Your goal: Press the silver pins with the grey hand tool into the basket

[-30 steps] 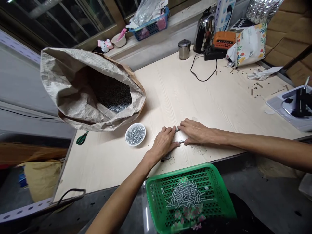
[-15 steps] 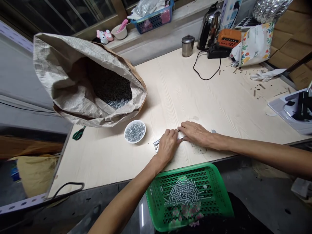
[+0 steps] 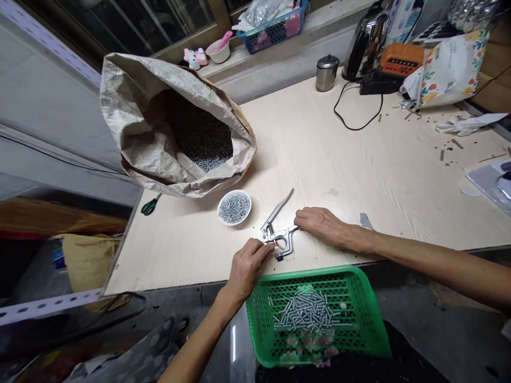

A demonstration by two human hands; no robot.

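Note:
Silver snap-fastener pliers [image 3: 288, 240] lie on the table with the handles spread and a coil spring between them. My right hand [image 3: 323, 226] is closed on the end of one handle. My left hand [image 3: 247, 266] pinches at the pliers' jaw, where a small red spot and a thin piece show by the fingertips. What the left fingers hold is too small to make out. Beyond the left hand stands a white bowl [image 3: 235, 207] of small metal pieces. Below the hands, a green basket [image 3: 259, 324] holds a heap of short, ridged metal pieces.
A large woven sack [image 3: 131, 122] of dark and shiny small pieces stands at the left. Green-handled scissors [image 3: 149, 206] lie by the table's left edge. Towards the back are a lidded metal canister [image 3: 327, 73], a kettle [image 3: 366, 42], a black cable [image 3: 347, 119] and a floral bag [image 3: 453, 69].
My left hand has shifted left and down from the pliers' handles to the jaw. The upper handle has swung away from the other. The view has turned slightly left.

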